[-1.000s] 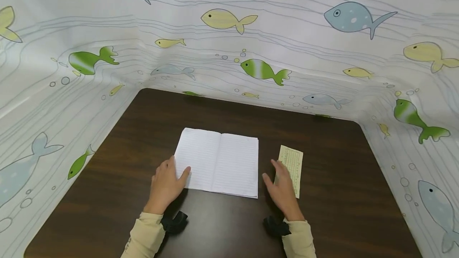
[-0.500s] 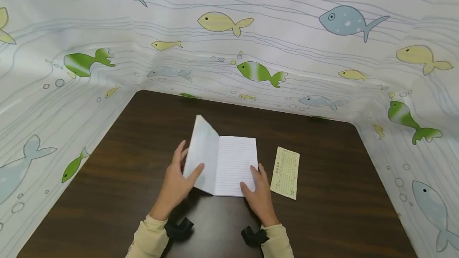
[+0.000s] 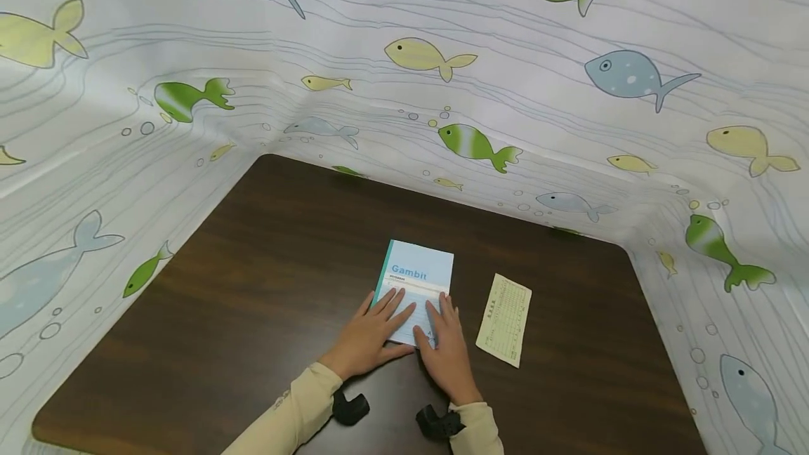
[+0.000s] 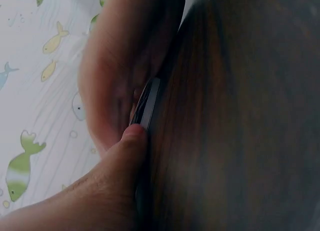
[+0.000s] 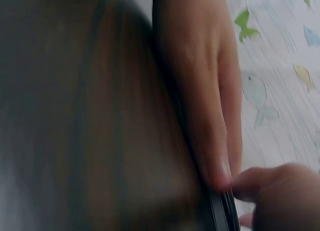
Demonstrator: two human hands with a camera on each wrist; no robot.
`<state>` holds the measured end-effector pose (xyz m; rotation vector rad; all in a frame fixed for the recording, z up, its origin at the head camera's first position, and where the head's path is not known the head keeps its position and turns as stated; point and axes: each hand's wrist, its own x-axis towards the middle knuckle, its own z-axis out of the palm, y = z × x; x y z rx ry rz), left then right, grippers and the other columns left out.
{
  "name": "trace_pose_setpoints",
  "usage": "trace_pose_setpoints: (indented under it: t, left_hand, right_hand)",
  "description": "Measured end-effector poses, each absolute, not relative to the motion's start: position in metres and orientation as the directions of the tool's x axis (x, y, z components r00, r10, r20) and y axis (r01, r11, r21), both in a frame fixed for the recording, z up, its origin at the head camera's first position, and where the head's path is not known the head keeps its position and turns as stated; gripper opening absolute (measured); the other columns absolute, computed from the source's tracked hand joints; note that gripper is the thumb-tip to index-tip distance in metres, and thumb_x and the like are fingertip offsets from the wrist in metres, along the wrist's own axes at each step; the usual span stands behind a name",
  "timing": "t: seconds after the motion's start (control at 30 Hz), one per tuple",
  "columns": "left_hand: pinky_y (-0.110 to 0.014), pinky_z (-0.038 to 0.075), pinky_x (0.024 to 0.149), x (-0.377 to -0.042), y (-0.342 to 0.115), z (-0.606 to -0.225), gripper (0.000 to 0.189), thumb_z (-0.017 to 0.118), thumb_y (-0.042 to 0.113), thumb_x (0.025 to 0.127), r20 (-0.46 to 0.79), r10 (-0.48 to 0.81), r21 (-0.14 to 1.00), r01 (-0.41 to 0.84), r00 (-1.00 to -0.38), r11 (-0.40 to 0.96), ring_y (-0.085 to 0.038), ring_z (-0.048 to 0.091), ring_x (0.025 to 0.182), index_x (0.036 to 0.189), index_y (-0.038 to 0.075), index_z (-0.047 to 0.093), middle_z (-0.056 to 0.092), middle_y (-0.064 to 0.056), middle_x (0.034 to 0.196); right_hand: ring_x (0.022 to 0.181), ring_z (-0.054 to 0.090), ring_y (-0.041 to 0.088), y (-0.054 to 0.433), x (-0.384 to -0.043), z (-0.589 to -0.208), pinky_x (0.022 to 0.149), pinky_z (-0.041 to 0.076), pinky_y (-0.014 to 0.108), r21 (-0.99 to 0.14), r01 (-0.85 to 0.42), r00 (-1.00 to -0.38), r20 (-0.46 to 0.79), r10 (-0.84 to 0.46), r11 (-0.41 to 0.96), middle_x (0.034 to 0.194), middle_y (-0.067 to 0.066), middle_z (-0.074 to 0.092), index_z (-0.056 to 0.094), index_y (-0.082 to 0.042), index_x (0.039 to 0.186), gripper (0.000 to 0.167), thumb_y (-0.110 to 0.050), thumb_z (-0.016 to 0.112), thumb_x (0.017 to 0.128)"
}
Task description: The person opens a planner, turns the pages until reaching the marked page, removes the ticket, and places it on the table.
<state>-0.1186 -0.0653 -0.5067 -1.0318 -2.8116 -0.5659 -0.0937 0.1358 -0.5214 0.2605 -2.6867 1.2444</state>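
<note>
A closed notebook (image 3: 413, 271) with a pale blue cover, a green spine strip and the word "Gambit" lies flat on the dark table. My left hand (image 3: 366, 339) rests on its lower left part with the fingers spread across the cover. The right hand (image 3: 445, 350) lies on the lower right part, fingers extended over the cover near the right edge. In the left wrist view the notebook's edge (image 4: 151, 103) shows beside the thumb. A thin stretch of that edge (image 5: 218, 211) also appears below the fingers in the right wrist view.
A yellow printed slip of paper (image 3: 504, 320) lies to the right of the notebook. The dark wooden table (image 3: 265, 251) has rounded corners. White fabric with printed fish (image 3: 468, 141) stands around its back and sides. A black wrist mount (image 3: 350, 409) sits under each wrist.
The notebook lay open, then its left half was lifted by the left hand and folded over to the right; it is now closed. The right hand moved left from the slip onto the notebook.
</note>
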Motion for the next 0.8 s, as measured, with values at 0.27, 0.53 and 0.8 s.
trace_pose_setpoints:
  t: [0.27,0.53,0.8]
  left_hand:
    - [-0.060,0.021,0.123,-0.109,-0.068,-0.511,0.077,0.065,0.056,0.096,0.228,0.570,0.306,0.614,-0.789,0.728,-0.031,0.031,0.153,0.159,0.016,0.044,0.035,-0.015,0.165]
    - [-0.062,0.023,0.122,-0.106,-0.070,-0.508,0.077,0.063,0.056,0.098,0.263,0.555,0.312,0.614,-0.789,0.725,-0.032,0.031,0.153,0.158,0.012,0.045,0.035,-0.016,0.165]
    - [-0.062,0.014,0.124,-0.135,-0.086,-0.485,0.069,0.050,0.049,0.107,0.164,0.478,0.402,0.501,-0.863,0.766,-0.032,0.024,0.156,0.160,0.006,0.038,0.027,-0.017,0.168]
  right_hand:
    - [0.153,0.022,0.048,0.124,-0.090,-0.522,0.120,0.021,0.067,-0.555,-0.321,-0.938,0.296,-0.179,0.768,0.162,0.033,0.029,0.051,0.004,0.149,0.057,-0.032,0.059,0.105]
    - [0.151,0.024,0.051,0.124,-0.091,-0.510,0.119,0.022,0.068,-0.567,-0.339,-0.935,0.291,-0.203,0.750,0.161,0.034,0.029,0.050,0.007,0.149,0.055,-0.027,0.057,0.107]
    - [0.155,0.018,0.045,0.140,-0.118,-0.474,0.122,0.020,0.065,-0.552,-0.255,-0.967,0.155,-0.202,0.794,0.166,0.030,0.022,0.034,0.008,0.157,0.067,-0.038,0.048,0.110]
